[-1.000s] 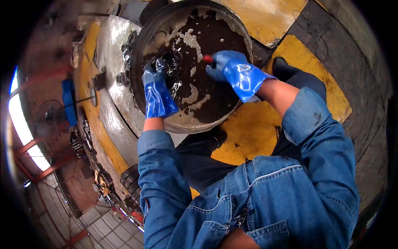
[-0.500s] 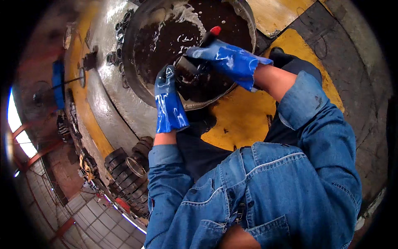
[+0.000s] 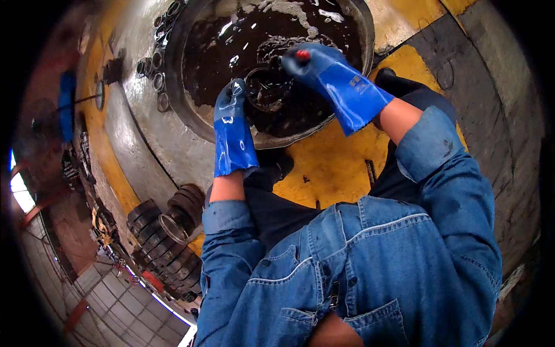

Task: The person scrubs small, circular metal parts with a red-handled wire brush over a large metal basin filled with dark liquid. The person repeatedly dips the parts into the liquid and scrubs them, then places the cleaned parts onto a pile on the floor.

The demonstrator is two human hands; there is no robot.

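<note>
Both my hands wear blue rubber gloves and work over a large round metal basin (image 3: 175, 72) of dark, foamy liquid (image 3: 208, 61). My left hand (image 3: 230, 101) is closed on the left edge of a dark ring-shaped part (image 3: 250, 98), held tilted at the liquid's surface. On the ring's upper right, my right hand (image 3: 312, 61) is closed around a tool with a red end (image 3: 303, 55). The glove covers most of that tool, so its kind is hidden. Ripples and foam show beside the right hand.
Several dark rings (image 3: 157, 61) stand on the metal surface left of the basin. Stacked dark round parts (image 3: 156, 231) lie at lower left, a loose ring (image 3: 173, 228) against them. A yellow board (image 3: 329, 168) lies between my legs.
My right hand has swung across the ring, and the red end now shows at the fist instead of beyond it. The ring has turned so its opening shows. The view has shifted slightly.
</note>
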